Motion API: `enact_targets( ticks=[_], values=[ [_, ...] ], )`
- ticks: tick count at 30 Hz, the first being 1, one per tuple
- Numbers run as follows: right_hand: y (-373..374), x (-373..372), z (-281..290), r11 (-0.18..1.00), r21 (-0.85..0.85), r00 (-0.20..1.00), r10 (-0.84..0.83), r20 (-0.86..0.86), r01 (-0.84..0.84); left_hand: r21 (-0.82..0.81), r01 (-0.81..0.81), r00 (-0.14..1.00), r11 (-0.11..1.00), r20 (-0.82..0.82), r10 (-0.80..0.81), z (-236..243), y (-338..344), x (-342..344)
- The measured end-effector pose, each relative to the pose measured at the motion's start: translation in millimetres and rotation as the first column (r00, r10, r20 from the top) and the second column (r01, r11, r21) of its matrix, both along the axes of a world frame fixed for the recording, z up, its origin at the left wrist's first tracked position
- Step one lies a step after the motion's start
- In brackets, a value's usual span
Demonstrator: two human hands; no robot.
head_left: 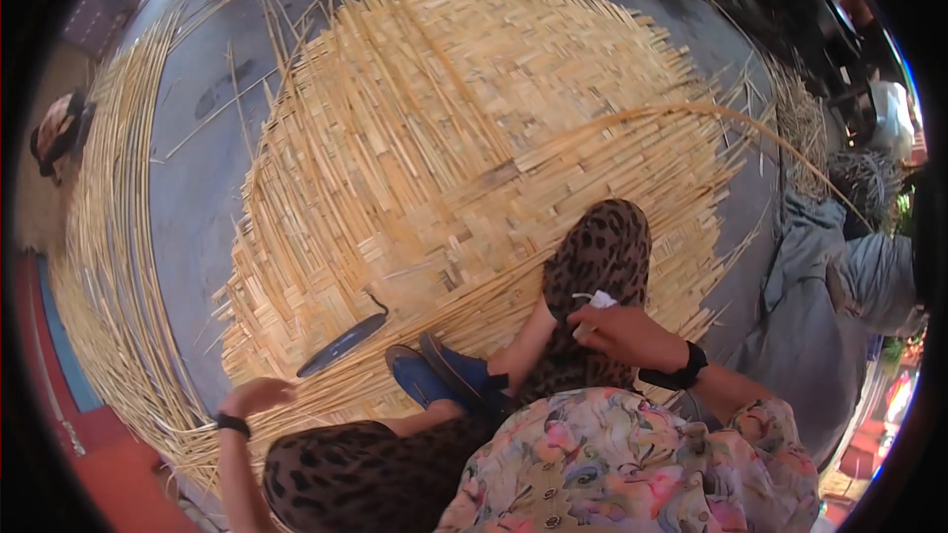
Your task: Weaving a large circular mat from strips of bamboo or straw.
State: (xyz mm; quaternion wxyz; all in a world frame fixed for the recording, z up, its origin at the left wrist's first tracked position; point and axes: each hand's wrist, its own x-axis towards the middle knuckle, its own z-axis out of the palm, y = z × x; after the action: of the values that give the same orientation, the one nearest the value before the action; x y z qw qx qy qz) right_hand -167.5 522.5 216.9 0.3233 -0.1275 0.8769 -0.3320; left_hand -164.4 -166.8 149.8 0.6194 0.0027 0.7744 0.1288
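Note:
I sit on a large woven mat [395, 257] of split straw-coloured strips. My left hand [259, 397] hovers by the mat's near left edge, beside loose strips. Its fingers are stretched out, and nothing shows in them. Over my right knee, my right hand [632, 338] is closed round a small white object [600, 300] with a thin cord-like end; its exact kind is unclear. A dark flat blade with a thin hooked end [341, 345] lies on the mat, in front of my blue shoes [427, 375] and apart from both hands.
Long loose strips [118, 217] lie in a bundle along the left. One long strip [681, 109] arches across the mat toward the right. Grey cloth [810, 296] is heaped at the right. A person [61, 133] is partly seen at the far left.

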Motion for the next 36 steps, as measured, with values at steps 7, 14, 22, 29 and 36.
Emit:
enact_targets(
  ticks=[7,14,22,29,36],
  values=[
    [-29,-4,-58,0.864,-0.502,0.982,-0.127,-0.136,0.042,-0.836,0.415,0.487,0.360,-0.130,-0.864,219,198,-184],
    [-33,-90,-42,0.256,-0.724,0.750,-0.412,0.518,0.640,0.290,0.325,0.435,0.900,-0.891,0.129,-68,471,-264],
    [126,-144,-108,-0.132,-0.430,0.264,-0.619,0.740,0.893,0.335,-0.162,0.884,0.928,-0.369,0.287,-107,533,-280],
    [166,-310,-101,-0.290,-0.641,0.161,-0.820,0.549,0.711,0.337,0.015,0.370,0.941,-0.876,0.308,-115,531,-229],
    [-79,-356,89,0.942,-0.273,0.800,-0.009,-0.600,-0.193,0.536,-0.218,0.066,0.815,-0.825,0.561,-105,477,-207]
  ],
)
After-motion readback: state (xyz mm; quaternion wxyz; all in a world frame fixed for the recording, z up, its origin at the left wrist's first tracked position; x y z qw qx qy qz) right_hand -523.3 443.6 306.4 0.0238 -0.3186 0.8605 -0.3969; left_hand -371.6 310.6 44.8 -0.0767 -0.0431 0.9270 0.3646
